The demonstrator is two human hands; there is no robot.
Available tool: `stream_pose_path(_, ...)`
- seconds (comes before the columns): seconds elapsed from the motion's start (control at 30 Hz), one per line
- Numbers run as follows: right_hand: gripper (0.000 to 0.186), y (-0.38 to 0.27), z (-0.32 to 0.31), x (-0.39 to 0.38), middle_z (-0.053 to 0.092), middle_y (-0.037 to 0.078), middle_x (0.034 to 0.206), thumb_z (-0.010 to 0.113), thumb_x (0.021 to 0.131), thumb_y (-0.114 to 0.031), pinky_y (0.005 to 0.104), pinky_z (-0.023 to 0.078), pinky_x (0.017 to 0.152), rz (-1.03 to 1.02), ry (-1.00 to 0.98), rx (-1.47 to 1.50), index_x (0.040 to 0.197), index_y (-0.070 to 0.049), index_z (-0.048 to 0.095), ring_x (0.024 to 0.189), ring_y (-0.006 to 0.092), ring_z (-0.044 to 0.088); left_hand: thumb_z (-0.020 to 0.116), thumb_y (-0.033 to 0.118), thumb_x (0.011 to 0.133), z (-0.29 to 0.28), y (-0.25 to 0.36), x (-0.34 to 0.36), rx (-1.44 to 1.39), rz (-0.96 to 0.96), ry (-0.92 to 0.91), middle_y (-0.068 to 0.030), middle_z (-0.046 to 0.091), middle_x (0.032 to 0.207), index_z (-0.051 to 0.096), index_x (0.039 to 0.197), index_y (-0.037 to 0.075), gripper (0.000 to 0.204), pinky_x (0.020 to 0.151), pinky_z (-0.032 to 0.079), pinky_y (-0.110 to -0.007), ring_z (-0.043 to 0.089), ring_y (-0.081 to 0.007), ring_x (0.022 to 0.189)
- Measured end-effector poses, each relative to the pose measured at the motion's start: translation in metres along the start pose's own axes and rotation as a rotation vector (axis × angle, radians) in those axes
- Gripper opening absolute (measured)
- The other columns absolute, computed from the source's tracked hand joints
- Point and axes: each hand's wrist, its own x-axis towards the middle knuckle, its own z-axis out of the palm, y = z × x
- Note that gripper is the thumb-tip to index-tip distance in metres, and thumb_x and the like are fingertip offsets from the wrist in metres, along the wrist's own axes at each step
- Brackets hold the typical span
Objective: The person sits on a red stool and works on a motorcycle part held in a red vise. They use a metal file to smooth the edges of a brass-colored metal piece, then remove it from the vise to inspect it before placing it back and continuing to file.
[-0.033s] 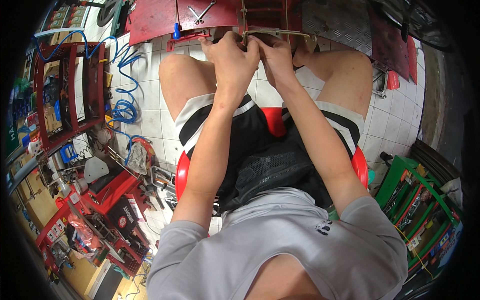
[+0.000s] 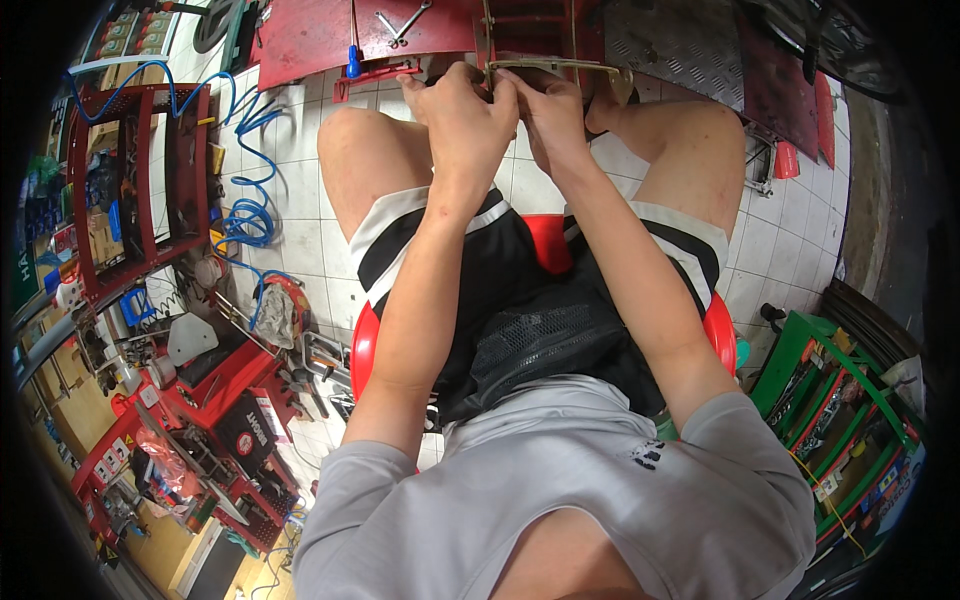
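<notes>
Seated worker at a red machine platform (image 2: 300,40), seen from above. The left hand (image 2: 462,105) and the right hand (image 2: 550,110) are raised side by side, touching, both closed on a thin curved metal bar (image 2: 560,66) that lies along the near edge of the platform; the fingers of each hand curl over the bar's left end, so what lies directly under them is hidden. The bar runs from the hands toward the right, its far end free above the right knee. On the platform, to the left of the hands, lie two wrenches (image 2: 402,22) and a blue-handled tool (image 2: 352,60) — neither is touched. A chequer-plate panel (image 2: 680,40) adjoins the platform on its right. Below the platform's left corner a coiled blue air hose (image 2: 245,215) hangs over the white tiled floor (image 2: 300,240), beside a red tool rack (image 2: 140,180); the worker sits on a red stool (image 2: 545,240) in front of the platform. The step in hand appears to be seating or adjusting the bar's end by finger pressure. The next move would call for a steady two-handed grip and fine alignment at the hidden end — one hand would have to let go to reach a wrench.
</notes>
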Motion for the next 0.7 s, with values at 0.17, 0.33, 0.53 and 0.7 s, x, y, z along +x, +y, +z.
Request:
stream_pose_path(0.17,0.014,0.0003,0.0022,-0.0017,0.07,0.01,0.086,0.069,0.085,-0.005,0.0257,0.05,0.062,-0.035,0.056,-0.051,0.093,0.007,0.069,0.071,0.0138,0.065,0.062,0.011,0.083,0.0023,-0.0024,-0.0006,0.008,0.014,0.022,-0.0144,0.065,0.058,0.061,0.077,-0.009,0.021,0.043,0.049,-0.027,0.063,-0.016,0.044)
stream_pose_path(0.33,0.014,0.0014,0.0018,-0.002,0.07,0.009,0.086,0.069,0.084,-0.005,0.0257,0.05,0.061,-0.013,0.072,-0.026,0.093,0.006,0.07,0.069,0.0128,0.064,0.063,0.011,0.083,0.0024,-0.0012,-0.0004,-0.022,-0.007,0.008,-0.0143,0.066,0.058,0.062,0.077,-0.009,0.021,0.043,0.049,-0.026,0.063,-0.016,0.044)
stream_pose_path(0.53,0.014,0.0024,0.0036,-0.0026,0.07,0.008,0.08,0.07,0.084,-0.006,0.0249,0.049,0.059,-0.066,0.067,-0.071,0.091,0.006,0.07,0.067,0.0114,0.064,0.062,0.009,0.083,0.0006,0.0001,-0.0009,-0.018,-0.011,-0.002,-0.0143,0.065,0.057,0.061,0.076,-0.009,0.019,0.043,0.049,-0.027,0.063,-0.0165,0.044)
stream_pose_path(0.7,0.014,0.0045,0.0022,-0.0032,0.071,0.008,0.079,0.07,0.083,-0.007,0.0243,0.05,0.06,-0.125,0.078,-0.169,0.09,0.005,0.071,0.067,0.0115,0.065,0.062,0.01,0.083,-0.0002,0.0003,-0.0011,-0.032,-0.012,-0.002,-0.0153,0.065,0.057,0.06,0.074,-0.008,0.02,0.044,0.049,-0.027,0.063,-0.0176,0.044)
